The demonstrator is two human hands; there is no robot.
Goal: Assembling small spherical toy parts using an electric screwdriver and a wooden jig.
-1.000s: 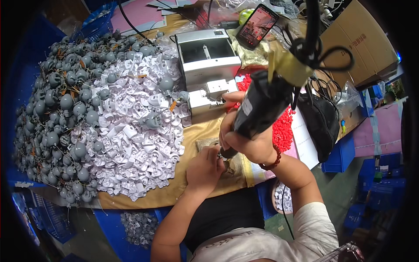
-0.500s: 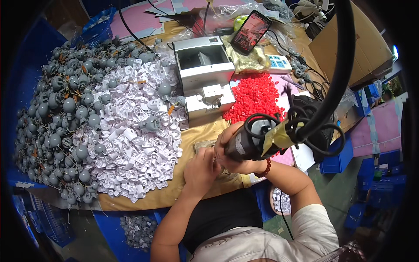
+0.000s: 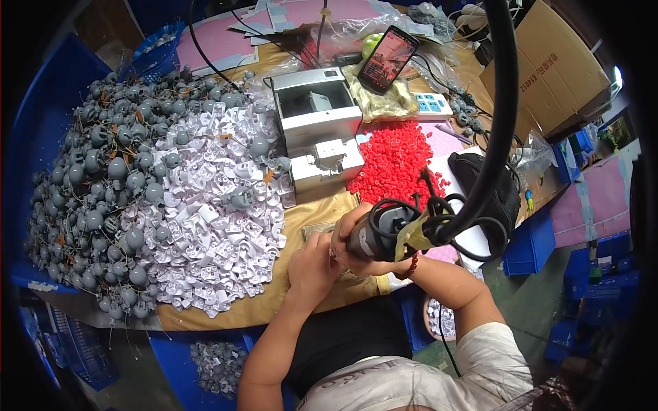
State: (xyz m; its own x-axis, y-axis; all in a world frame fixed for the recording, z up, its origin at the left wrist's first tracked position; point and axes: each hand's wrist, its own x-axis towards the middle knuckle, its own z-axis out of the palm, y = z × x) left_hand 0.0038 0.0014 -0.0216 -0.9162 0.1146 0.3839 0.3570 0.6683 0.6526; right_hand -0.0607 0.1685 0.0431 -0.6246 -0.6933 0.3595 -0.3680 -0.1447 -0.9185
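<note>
My right hand (image 3: 351,255) is wrapped round a black electric screwdriver (image 3: 368,241), whose thick cable leaves its top end. My left hand (image 3: 312,268) is closed right beside it, fingers bent inward over the table's near edge. Whatever my left fingers hold is hidden, and so is the screwdriver's tip. A flat metal block (image 3: 317,230) shows partly behind my hands. To the left spreads a heap of white plastic parts (image 3: 212,226); farther left lie many grey round-headed parts with wires (image 3: 89,219). Beyond my right hand sits a pile of small red caps (image 3: 391,161).
A white and grey machine (image 3: 319,123) stands ahead of my hands. Behind the red pile are a propped phone (image 3: 389,60) and a power strip (image 3: 432,104). The black cable (image 3: 504,103) hangs down across the right side, near a black bag (image 3: 473,175) and a cardboard box (image 3: 548,72).
The screwdriver's cable end has swung left and a little down, with my right hand shifting slightly left along with it. My left hand stays closed in nearly the same place.
</note>
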